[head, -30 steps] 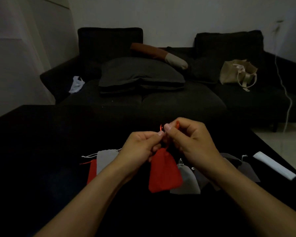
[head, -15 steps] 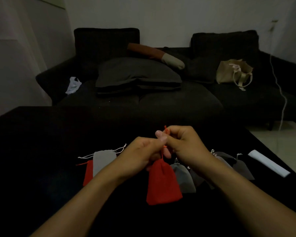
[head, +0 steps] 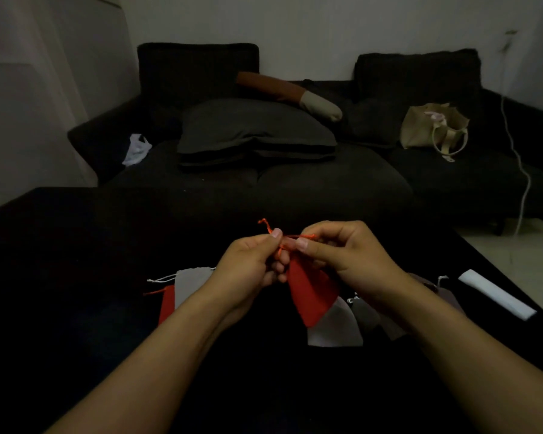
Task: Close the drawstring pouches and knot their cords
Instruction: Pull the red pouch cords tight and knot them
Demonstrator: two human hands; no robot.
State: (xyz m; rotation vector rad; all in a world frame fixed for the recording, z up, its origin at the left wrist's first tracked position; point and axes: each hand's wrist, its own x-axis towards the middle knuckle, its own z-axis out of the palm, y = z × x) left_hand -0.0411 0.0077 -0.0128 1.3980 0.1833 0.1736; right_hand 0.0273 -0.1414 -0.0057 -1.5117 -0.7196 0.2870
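A red drawstring pouch [head: 311,296] hangs above the black table [head: 60,277], its mouth gathered. My left hand [head: 248,261] pinches one end of its red cord [head: 295,236] and my right hand [head: 342,252] pinches the other, the cord stretched between them. On the table to the left lie a grey pouch [head: 190,285] with a white cord and another red pouch [head: 166,303] partly under it. Under my right forearm lie a light grey pouch [head: 336,327] and several darker grey pouches [head: 367,314], partly hidden.
A white flat strip [head: 496,294] lies near the table's right edge. Beyond the table stands a dark sofa [head: 295,177] with a grey cushion [head: 251,126], a beige tote bag [head: 433,130] and a white cloth [head: 137,148]. A white cable [head: 522,170] hangs at right.
My hands have drawn apart, stretching the red cord sideways between them. The red pouch has tilted and swung a little to the right.
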